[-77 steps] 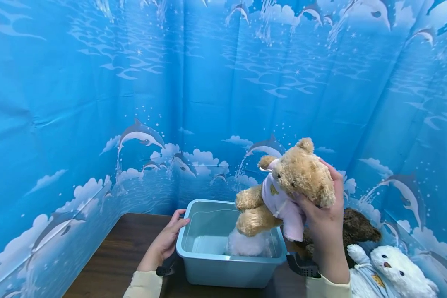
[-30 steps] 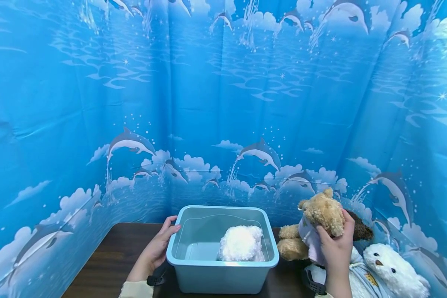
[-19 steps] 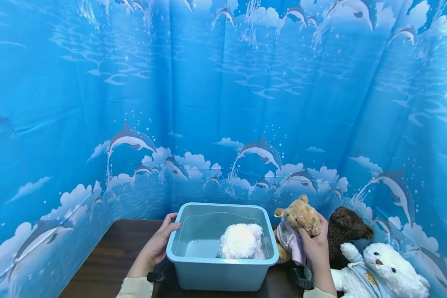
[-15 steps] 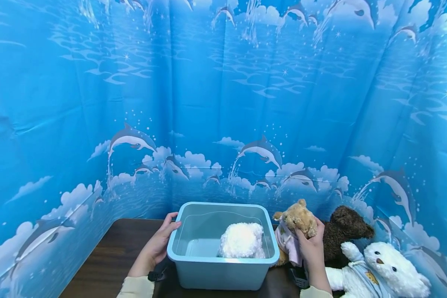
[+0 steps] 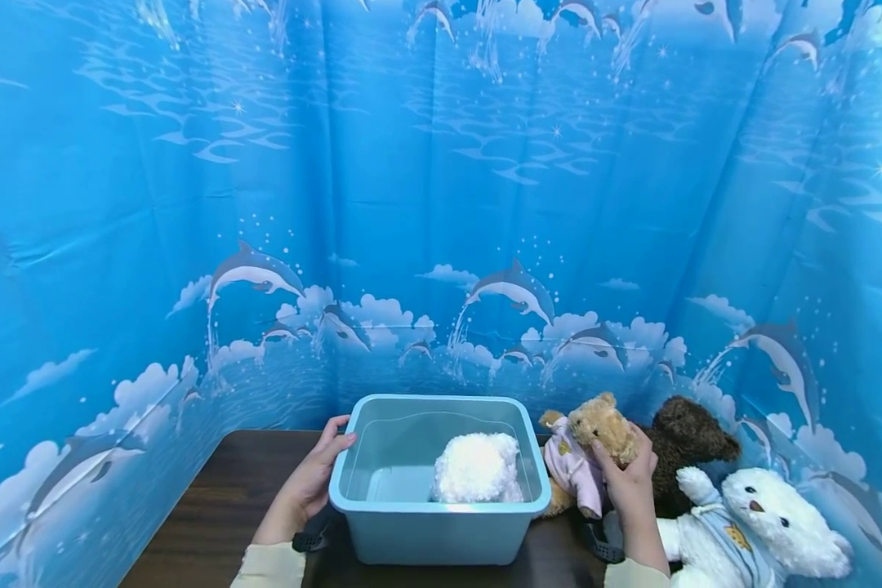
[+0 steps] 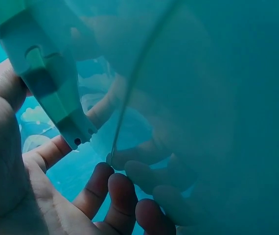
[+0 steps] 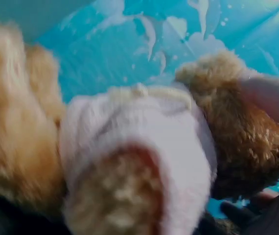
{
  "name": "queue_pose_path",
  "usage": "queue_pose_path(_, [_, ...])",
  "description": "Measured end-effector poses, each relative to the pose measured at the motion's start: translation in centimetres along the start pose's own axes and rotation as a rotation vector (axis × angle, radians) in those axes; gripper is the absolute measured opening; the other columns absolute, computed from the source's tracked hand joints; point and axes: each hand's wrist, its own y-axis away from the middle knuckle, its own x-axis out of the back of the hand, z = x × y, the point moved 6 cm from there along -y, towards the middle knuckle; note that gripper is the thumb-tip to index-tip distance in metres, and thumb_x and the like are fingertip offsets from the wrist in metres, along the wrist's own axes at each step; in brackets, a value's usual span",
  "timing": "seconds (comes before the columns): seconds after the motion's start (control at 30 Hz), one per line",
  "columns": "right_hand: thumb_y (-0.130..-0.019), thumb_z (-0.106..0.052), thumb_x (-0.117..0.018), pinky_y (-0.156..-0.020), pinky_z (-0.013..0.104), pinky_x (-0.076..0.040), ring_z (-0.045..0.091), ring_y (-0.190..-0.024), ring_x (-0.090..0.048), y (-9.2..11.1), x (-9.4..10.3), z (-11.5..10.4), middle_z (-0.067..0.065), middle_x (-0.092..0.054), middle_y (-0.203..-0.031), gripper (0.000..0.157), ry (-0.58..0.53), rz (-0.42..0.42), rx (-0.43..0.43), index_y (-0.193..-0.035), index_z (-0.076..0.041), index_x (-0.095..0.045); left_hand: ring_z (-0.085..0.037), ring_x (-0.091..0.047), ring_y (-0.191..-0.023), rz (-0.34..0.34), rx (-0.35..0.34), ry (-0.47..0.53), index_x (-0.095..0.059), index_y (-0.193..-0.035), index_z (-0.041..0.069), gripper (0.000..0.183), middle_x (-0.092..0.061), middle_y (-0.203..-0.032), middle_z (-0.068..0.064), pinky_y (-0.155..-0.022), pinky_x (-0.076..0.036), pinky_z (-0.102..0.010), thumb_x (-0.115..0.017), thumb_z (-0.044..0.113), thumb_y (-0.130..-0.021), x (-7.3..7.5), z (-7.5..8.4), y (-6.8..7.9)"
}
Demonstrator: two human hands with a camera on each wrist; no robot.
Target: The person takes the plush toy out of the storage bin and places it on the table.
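Note:
My left hand (image 5: 314,475) grips the left rim of a light-blue plastic bin (image 5: 434,535), thumb over the edge; in the left wrist view several fingertips (image 6: 122,188) touch its outer wall. My right hand (image 5: 630,482) holds a tan teddy bear (image 5: 604,426) by the head. This bear wears a pink hoodie (image 5: 575,467) and sits upright on the table, right against the bin's right side. Its pink hoodie (image 7: 178,152) and furry limbs fill the right wrist view. Inside the bin, on the right, lies a fluffy white plush toy (image 5: 476,469).
Behind my right hand sits a dark brown plush bear (image 5: 687,441). A white teddy bear (image 5: 775,523) in a light-blue top leans at the far right. Dark wooden table (image 5: 213,498) shows left of the bin. A blue dolphin-print curtain (image 5: 412,204) surrounds the table.
The right hand has brought the tan bear down from above the bin, out to the right, then back left beside the bin. The left hand has stayed on the rim.

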Motion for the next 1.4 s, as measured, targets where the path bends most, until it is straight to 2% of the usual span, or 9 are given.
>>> queue_pose_path(0.13, [-0.104,-0.049,-0.072,-0.121,0.076,-0.029,0.053,-0.152,-0.033,0.0,1.1,-0.7,0.027,-0.022,-0.167,0.085,0.027,0.068,0.043,-0.171,-0.022,-0.028,-0.042,-0.060,-0.129,0.003,-0.002,0.003,-0.031,-0.158,0.024,0.051,-0.048,-0.149,-0.027,-0.103,-0.059,-0.056,-0.051,0.042,-0.115,-0.2,0.1,-0.3])
queue_pose_path(0.4, [-0.109,-0.048,-0.063,-0.121,0.071,-0.035,0.044,-0.153,-0.037,0.2,2.2,-0.4,0.021,-0.036,-0.164,0.065,0.024,0.100,0.074,-0.165,-0.020,-0.044,-0.042,-0.059,-0.129,0.002,-0.004,0.006,-0.031,-0.158,0.023,0.050,-0.047,-0.149,-0.027,-0.104,-0.058,-0.058,-0.051,0.040,-0.115,-0.3,0.2,-0.5])
queue_pose_path(0.5, [-0.110,-0.045,-0.062,-0.116,0.047,-0.045,0.033,-0.149,-0.042,0.1,2.6,-0.1,0.015,-0.041,-0.163,0.059,0.014,0.109,0.069,-0.162,-0.019,-0.050,-0.042,-0.060,-0.129,0.001,-0.001,0.009,-0.032,-0.158,0.023,0.049,-0.047,-0.149,-0.027,-0.104,-0.057,-0.059,-0.051,0.039,-0.115,-0.3,0.0,-0.6])
queue_pose_path(0.6, [-0.111,-0.041,-0.062,-0.101,0.017,-0.045,0.024,-0.144,-0.046,0.0,2.7,0.0,0.012,-0.045,-0.163,0.057,0.004,0.099,0.066,-0.162,-0.017,-0.050,-0.042,-0.060,-0.129,0.005,0.000,0.010,-0.032,-0.157,0.022,0.049,-0.047,-0.148,-0.027,-0.104,-0.057,-0.059,-0.051,0.038,-0.115,-0.3,-0.1,-0.7])
queue_pose_path(0.7, [-0.111,-0.042,-0.062,-0.090,0.004,-0.039,0.022,-0.143,-0.047,-0.1,2.7,0.1,0.011,-0.046,-0.163,0.058,0.009,0.086,0.068,-0.162,-0.018,-0.050,-0.042,-0.060,-0.129,0.009,-0.002,0.013,-0.032,-0.157,0.022,0.050,-0.048,-0.147,-0.027,-0.104,-0.057,-0.058,-0.052,0.038,-0.115,-0.3,-0.2,-0.7])
queue_pose_path(0.87, [-0.112,-0.046,-0.059,-0.095,0.018,-0.041,0.030,-0.145,-0.047,0.2,3.0,-0.3,0.014,-0.046,-0.161,0.056,0.081,0.112,0.073,-0.160,-0.018,-0.052,-0.041,-0.060,-0.129,0.010,0.005,0.013,-0.032,-0.157,0.023,0.050,-0.048,-0.148,-0.026,-0.105,-0.057,-0.058,-0.052,0.040,-0.114,-0.2,-0.4,-0.6])
queue_pose_path(0.97, [-0.113,-0.042,-0.056,-0.095,0.027,-0.042,0.024,-0.135,-0.051,0.5,3.5,-1.0,0.017,-0.052,-0.153,0.051,0.102,0.178,0.096,-0.154,-0.011,-0.056,-0.042,-0.060,-0.129,0.005,0.008,0.011,-0.031,-0.158,0.024,0.051,-0.048,-0.148,-0.026,-0.105,-0.057,-0.059,-0.052,0.041,-0.115,-0.2,-0.4,-0.4])
queue_pose_path(1.17, [-0.115,-0.030,-0.056,-0.082,0.011,-0.044,-0.005,-0.096,-0.058,1.6,5.6,-3.6,-0.004,-0.069,-0.110,0.033,0.065,0.389,0.143,-0.131,-0.004,-0.068,-0.041,-0.061,-0.128,0.002,0.008,0.009,-0.030,-0.158,0.024,0.051,-0.048,-0.148,-0.027,-0.104,-0.059,-0.057,-0.051,0.042,-0.115,-0.1,-0.3,0.0])
queue_pose_path(1.4, [-0.114,-0.026,-0.056,-0.078,0.010,-0.050,0.002,-0.085,-0.065,3.4,8.7,-8.1,-0.019,-0.066,-0.090,0.024,-0.057,0.484,0.179,-0.121,-0.009,-0.072,-0.043,-0.060,-0.128,0.005,-0.001,0.016,-0.031,-0.157,0.022,0.049,-0.048,-0.148,-0.028,-0.103,-0.059,-0.058,-0.050,0.040,-0.115,-0.1,-0.1,-0.2])
